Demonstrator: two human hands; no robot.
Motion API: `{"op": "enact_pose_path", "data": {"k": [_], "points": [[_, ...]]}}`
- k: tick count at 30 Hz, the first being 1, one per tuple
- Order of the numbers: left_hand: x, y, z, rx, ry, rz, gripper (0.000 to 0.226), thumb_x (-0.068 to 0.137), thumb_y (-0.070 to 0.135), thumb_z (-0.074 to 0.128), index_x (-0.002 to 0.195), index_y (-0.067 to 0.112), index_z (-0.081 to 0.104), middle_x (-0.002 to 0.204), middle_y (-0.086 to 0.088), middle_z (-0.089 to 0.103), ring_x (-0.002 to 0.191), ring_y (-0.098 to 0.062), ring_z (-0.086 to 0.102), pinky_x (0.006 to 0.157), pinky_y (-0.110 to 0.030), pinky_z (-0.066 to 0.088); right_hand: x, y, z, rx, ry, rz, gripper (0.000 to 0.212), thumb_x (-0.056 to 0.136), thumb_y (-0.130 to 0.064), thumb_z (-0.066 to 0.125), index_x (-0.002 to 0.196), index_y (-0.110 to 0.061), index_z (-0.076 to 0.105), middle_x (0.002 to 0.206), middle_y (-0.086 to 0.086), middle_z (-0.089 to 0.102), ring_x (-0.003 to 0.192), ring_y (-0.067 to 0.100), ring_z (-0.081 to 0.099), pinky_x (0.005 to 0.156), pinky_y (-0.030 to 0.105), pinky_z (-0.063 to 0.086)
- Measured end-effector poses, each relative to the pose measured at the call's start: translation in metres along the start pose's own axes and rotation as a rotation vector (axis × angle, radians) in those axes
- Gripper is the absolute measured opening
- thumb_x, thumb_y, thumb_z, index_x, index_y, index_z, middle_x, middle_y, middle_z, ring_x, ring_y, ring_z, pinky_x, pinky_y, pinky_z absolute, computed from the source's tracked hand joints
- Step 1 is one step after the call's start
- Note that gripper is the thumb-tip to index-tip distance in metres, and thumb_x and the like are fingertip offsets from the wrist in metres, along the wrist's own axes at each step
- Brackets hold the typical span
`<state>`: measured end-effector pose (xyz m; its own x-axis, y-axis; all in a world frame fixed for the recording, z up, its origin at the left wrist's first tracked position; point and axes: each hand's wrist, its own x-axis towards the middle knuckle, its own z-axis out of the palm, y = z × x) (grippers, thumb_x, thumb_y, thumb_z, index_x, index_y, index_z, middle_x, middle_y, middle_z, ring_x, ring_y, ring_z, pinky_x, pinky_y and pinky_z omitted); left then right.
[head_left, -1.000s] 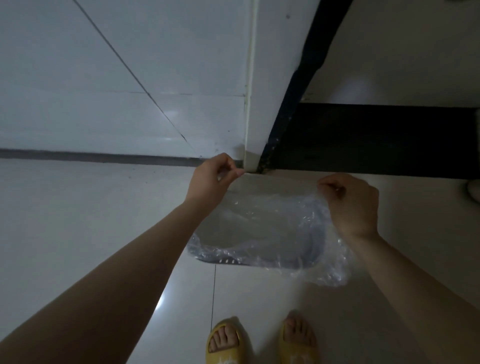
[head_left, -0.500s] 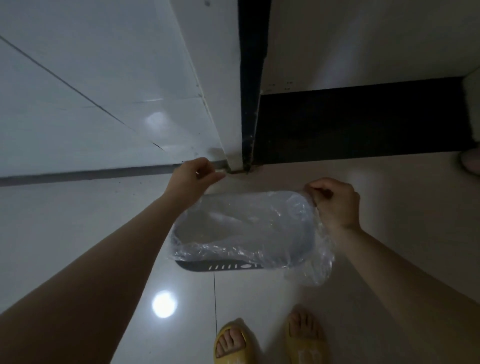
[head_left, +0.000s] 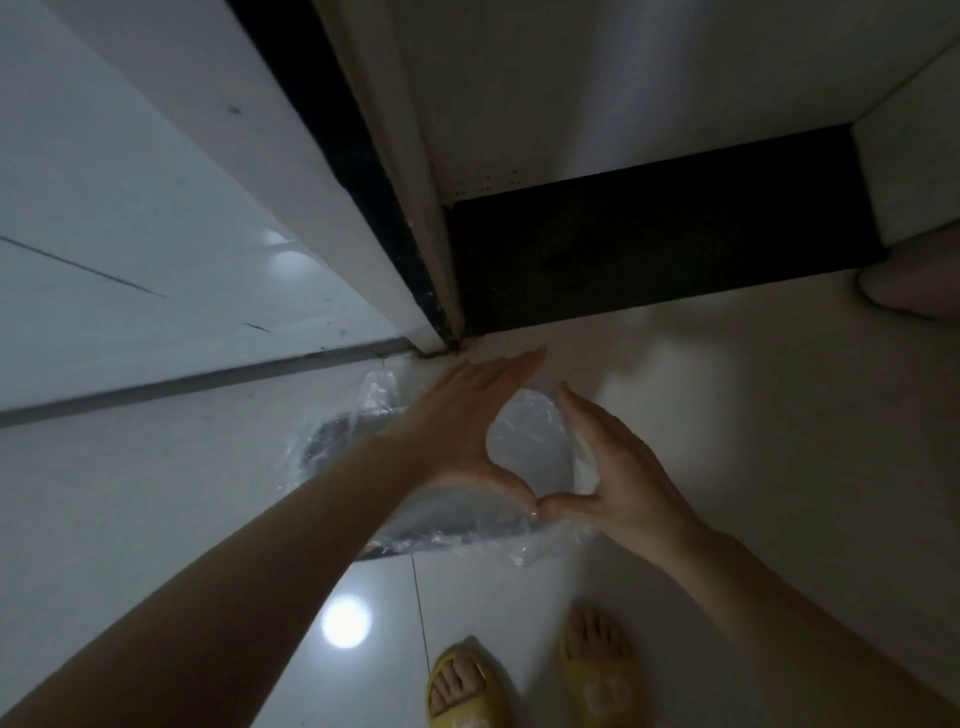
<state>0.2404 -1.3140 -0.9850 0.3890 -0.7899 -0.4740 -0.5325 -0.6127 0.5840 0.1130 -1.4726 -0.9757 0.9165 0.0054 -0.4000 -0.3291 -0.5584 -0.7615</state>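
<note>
A dark grey bin (head_left: 332, 441) stands on the pale floor, lined with a clear plastic bag (head_left: 524, 441) that hangs over its rim. My left hand (head_left: 467, 421) and my right hand (head_left: 613, 467) are held over the bin's opening with fingers straight. The two thumb tips meet near the bin's front rim and the fingers point away from me, framing the bag's inside. Neither hand holds the plastic. Much of the bin is hidden beneath my hands and left forearm.
A white wall corner with a dark vertical strip (head_left: 395, 249) stands just behind the bin. A black baseboard (head_left: 660, 228) runs to the right. My feet in yellow slippers (head_left: 462, 691) stand on the glossy tiles in front of the bin.
Both hands have let go of the bag's rim, opened flat and come together over the bin. The camera has swung and moved closer.
</note>
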Motion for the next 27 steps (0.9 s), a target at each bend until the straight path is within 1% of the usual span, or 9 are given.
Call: {"op": "enact_pose_path", "data": {"k": [4,8,10,12,15,18,20,25,27], "points": [[-0.006,-0.020,0.005,0.096,-0.091,-0.030,0.133,0.032,0.081,0.065,0.124,0.060,-0.029,0.156,0.002,0.014,0.141,-0.017,0.011,0.107,-0.035,0.001,0.002,0.017,0.007,0.039,-0.071,0.019,0.118,0.048,-0.066,0.071,0.138,-0.045,-0.003,0.141,-0.025,0.017,0.127,-0.008,0.018,0.101,0.009,0.018],[-0.021,-0.032,0.010,0.218,-0.086,0.024,0.137,0.025,0.096,0.041,0.126,0.047,-0.039,0.154,0.009,-0.013,0.137,-0.010,-0.015,0.115,-0.048,-0.007,0.003,0.025,0.012,0.038,-0.098,-0.005,0.124,0.047,-0.056,0.083,0.131,-0.057,-0.008,0.136,-0.029,0.018,0.121,-0.018,0.014,0.088,-0.012,0.013],[-0.027,-0.034,0.014,0.297,-0.096,0.008,0.145,0.026,0.092,0.050,0.128,0.041,-0.039,0.156,0.003,-0.013,0.136,-0.010,-0.017,0.114,-0.047,-0.012,0.005,0.026,0.014,0.040,-0.095,-0.012,0.126,0.045,-0.054,0.084,0.131,-0.058,-0.007,0.136,-0.027,0.026,0.118,-0.020,0.015,0.086,-0.013,0.015],[-0.031,-0.034,0.017,0.344,-0.101,-0.017,0.151,0.027,0.086,0.061,0.128,0.038,-0.040,0.156,0.002,-0.015,0.138,-0.012,-0.017,0.111,-0.045,-0.017,0.007,0.026,0.016,0.030,-0.104,-0.015,0.128,0.043,-0.055,0.085,0.133,-0.057,-0.007,0.142,-0.020,0.031,0.115,-0.020,0.017,0.084,-0.009,0.021],[-0.032,-0.031,0.017,0.394,-0.098,-0.033,0.154,0.027,0.083,0.065,0.127,0.034,-0.043,0.154,0.002,-0.023,0.142,-0.023,-0.016,0.111,-0.047,-0.019,0.009,0.025,0.017,0.018,-0.124,-0.022,0.132,0.041,-0.056,0.085,0.134,-0.055,-0.009,0.146,-0.009,0.033,0.114,-0.016,0.023,0.088,0.006,0.026],[-0.032,-0.028,0.016,0.407,-0.106,-0.054,0.157,0.028,0.080,0.069,0.126,0.033,-0.045,0.145,0.004,-0.036,0.142,-0.026,-0.020,0.112,-0.051,-0.017,0.010,0.024,0.016,-0.058,-0.127,-0.027,0.135,0.039,-0.058,0.085,0.139,-0.045,-0.005,0.146,-0.005,0.037,0.123,0.005,0.040,0.094,0.017,0.032],[-0.033,-0.027,0.015,0.438,-0.113,-0.059,0.159,0.029,0.079,0.070,0.126,0.031,-0.046,0.142,0.002,-0.040,0.140,-0.027,-0.024,0.112,-0.054,-0.017,0.012,0.025,0.016,-0.109,-0.119,-0.047,0.137,0.037,-0.060,0.084,0.141,-0.039,-0.003,0.144,-0.003,0.041,0.122,0.014,0.048,0.095,0.019,0.033],[-0.055,-0.037,0.016,0.450,-0.089,-0.143,0.159,0.029,0.080,0.069,0.129,0.030,-0.043,0.142,-0.001,-0.044,0.135,-0.028,-0.034,0.107,-0.055,-0.020,0.018,0.029,0.017,-0.279,-0.114,-0.100,0.130,0.041,-0.059,0.083,0.143,-0.027,0.011,0.139,-0.003,0.050,0.115,0.014,0.057,0.099,0.030,0.047],[-0.068,-0.044,0.018,0.402,-0.056,-0.202,0.157,0.030,0.081,0.068,0.130,0.031,-0.042,0.145,-0.001,-0.041,0.136,-0.026,-0.034,0.107,-0.054,-0.020,0.021,0.030,0.021,-0.332,-0.115,-0.089,0.127,0.047,-0.055,0.084,0.145,-0.020,0.011,0.143,0.001,0.045,0.121,0.018,0.053,0.101,0.033,0.045]]}}
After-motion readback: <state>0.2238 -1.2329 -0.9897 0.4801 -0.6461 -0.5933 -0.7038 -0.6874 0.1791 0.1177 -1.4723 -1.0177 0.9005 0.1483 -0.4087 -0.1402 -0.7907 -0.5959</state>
